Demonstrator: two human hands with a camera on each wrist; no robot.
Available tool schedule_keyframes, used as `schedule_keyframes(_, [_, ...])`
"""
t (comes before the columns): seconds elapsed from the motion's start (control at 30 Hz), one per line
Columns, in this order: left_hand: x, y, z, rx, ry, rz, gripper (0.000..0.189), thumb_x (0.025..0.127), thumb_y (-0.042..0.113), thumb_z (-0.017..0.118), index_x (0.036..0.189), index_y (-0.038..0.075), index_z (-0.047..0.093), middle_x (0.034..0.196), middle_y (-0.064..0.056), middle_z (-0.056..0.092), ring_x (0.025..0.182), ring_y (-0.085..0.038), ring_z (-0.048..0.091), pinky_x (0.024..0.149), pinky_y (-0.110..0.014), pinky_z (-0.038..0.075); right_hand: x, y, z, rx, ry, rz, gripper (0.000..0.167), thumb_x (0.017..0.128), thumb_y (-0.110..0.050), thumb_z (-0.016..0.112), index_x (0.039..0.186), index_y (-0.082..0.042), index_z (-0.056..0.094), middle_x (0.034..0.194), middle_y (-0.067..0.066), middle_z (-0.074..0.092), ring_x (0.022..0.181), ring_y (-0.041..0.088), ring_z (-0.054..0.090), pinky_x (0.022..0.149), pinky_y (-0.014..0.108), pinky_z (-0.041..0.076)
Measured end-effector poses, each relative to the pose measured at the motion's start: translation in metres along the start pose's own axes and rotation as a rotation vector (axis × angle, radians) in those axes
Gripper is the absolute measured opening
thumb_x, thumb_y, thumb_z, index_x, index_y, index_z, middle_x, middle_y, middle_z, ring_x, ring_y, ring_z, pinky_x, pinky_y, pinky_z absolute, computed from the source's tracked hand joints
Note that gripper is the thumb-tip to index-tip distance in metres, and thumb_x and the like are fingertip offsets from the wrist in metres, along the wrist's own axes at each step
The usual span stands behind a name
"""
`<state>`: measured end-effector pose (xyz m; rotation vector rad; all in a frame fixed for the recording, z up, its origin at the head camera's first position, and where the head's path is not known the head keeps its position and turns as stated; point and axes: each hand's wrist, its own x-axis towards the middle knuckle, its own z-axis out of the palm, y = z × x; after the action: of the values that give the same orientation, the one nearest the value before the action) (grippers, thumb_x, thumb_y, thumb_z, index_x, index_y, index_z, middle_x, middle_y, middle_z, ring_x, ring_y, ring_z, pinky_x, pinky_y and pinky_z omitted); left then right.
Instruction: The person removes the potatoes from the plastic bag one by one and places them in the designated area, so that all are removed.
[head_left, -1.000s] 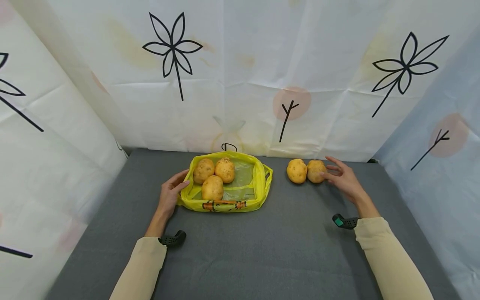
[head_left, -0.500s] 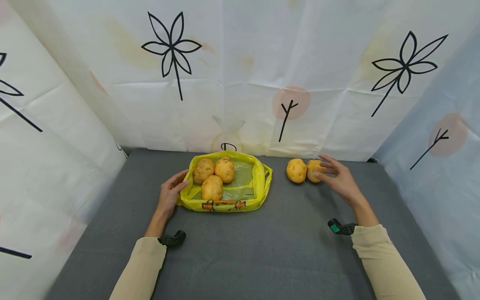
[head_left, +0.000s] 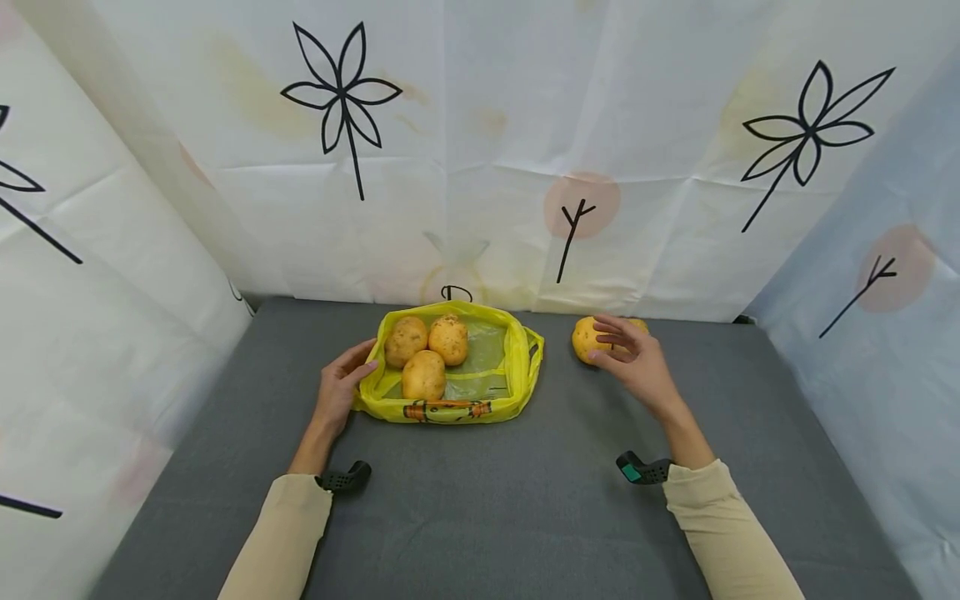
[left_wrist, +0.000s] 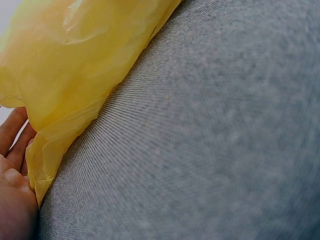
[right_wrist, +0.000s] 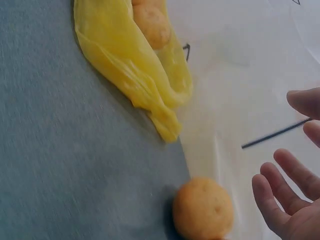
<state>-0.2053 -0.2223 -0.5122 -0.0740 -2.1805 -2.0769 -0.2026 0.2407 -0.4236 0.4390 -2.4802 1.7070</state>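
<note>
- Centrally, a yellow plastic bag [head_left: 517, 358] lies wide-mouthed, three potatoes [head_left: 423, 377] in its left part; two more potatoes [head_left: 588, 340] sit right of centre, one mostly hidden behind the right hand.
- Left hand [head_left: 345, 379] at the bag's left edge, relaxed fingers against the plastic.
- Right hand [head_left: 639, 367] over the loose pair, fingers parted, holding nothing.
- Dark grey tablecloth [head_left: 465, 517] beneath, running to the bottom of the frame.
- White curtains [head_left: 480, 100] across the top and both sides, with black leaf drawings [head_left: 341, 92] and pale pink discs [head_left: 600, 187].
- Left wrist view: the cloth's fine weave and the bag's outer wall.
- Right wrist view: a gap between the right fingers and a potato, unseen in the head view.
- Orange-and-black print [head_left: 448, 410] along the bag's front rim, too small and creased to read.
</note>
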Motion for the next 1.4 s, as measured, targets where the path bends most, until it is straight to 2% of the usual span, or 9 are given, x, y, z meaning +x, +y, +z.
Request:
schedule_keyframes(0.17, [0.0,0.001,0.001,0.006,0.0,0.004,0.044,0.103,0.015,0.062,0.144,0.002,0.056,0.145,-0.022,0.052,0.121,-0.009,0.053,0.096,-0.016,0.044,0.001,-0.006,0.021,0.048,-0.024,-0.026,0.056,0.092,-0.003,0.075,0.144,0.001,0.054,0.139,0.021,0.054,0.126,0.041,0.051,0.101,0.056,0.046])
schedule_keyframes(0.27, [0.0,0.001,0.001,0.008,-0.002,0.008,0.044,0.103,0.015,0.062,0.145,0.001,0.056,0.145,-0.022,0.052,0.12,-0.009,0.053,0.096,-0.016,0.044,0.002,-0.01,0.033,0.074,-0.049,-0.035,0.057,0.091,-0.003,0.076,0.144,-0.002,0.055,0.14,0.019,0.055,0.126,0.038,0.051,0.102,0.06,0.044])
schedule_keyframes(0.37, [0.0,0.002,0.001,0.008,-0.002,0.012,0.043,0.104,0.014,0.061,0.145,0.001,0.056,0.145,-0.023,0.052,0.12,-0.008,0.053,0.096,-0.016,0.044,0.005,-0.013,0.047,0.105,-0.077,-0.047,0.057,0.091,-0.002,0.075,0.144,-0.004,0.055,0.141,0.019,0.054,0.126,0.035,0.052,0.101,0.059,0.045])
schedule_keyframes(0.6, [0.0,0.002,0.001,0.007,0.006,0.012,0.043,0.103,0.014,0.062,0.144,0.001,0.056,0.145,-0.022,0.053,0.12,-0.008,0.054,0.096,-0.016,0.044,0.014,-0.017,0.082,0.154,-0.148,-0.065,0.054,0.092,-0.001,0.073,0.144,-0.001,0.054,0.142,0.028,0.05,0.128,0.046,0.05,0.101,0.063,0.043])
schedule_keyframes(0.83, [-0.001,0.003,0.001,0.006,0.008,0.017,0.043,0.103,0.013,0.061,0.144,0.0,0.056,0.144,-0.024,0.053,0.118,-0.008,0.054,0.096,-0.016,0.044,0.02,-0.024,0.121,0.156,-0.186,-0.01,0.055,0.093,-0.006,0.073,0.145,-0.001,0.054,0.14,0.025,0.054,0.126,0.05,0.05,0.103,0.064,0.041])
schedule_keyframes(0.97, [-0.001,0.003,0.001,0.007,0.002,0.015,0.043,0.103,0.014,0.062,0.144,0.001,0.056,0.145,-0.024,0.052,0.119,-0.007,0.054,0.096,-0.016,0.044,0.023,-0.024,0.143,0.171,-0.216,0.022,0.056,0.093,-0.01,0.074,0.145,-0.001,0.054,0.141,0.027,0.053,0.127,0.05,0.049,0.104,0.063,0.041])
schedule_keyframes(1.17, [-0.001,0.004,0.001,0.011,0.002,0.006,0.044,0.104,0.014,0.061,0.145,0.001,0.056,0.146,-0.023,0.052,0.12,-0.006,0.053,0.095,-0.015,0.044,0.026,-0.024,0.171,0.144,-0.257,0.017,0.057,0.094,-0.013,0.075,0.146,-0.002,0.054,0.142,0.026,0.052,0.124,0.049,0.051,0.102,0.06,0.044])
schedule_keyframes(1.4, [-0.001,0.004,0.001,0.009,0.0,0.003,0.044,0.103,0.014,0.062,0.145,0.001,0.055,0.146,-0.023,0.051,0.12,-0.006,0.053,0.095,-0.015,0.044,0.028,-0.026,0.197,0.041,-0.261,0.022,0.055,0.094,-0.02,0.076,0.144,-0.009,0.058,0.14,0.021,0.05,0.122,0.042,0.055,0.098,0.054,0.048])
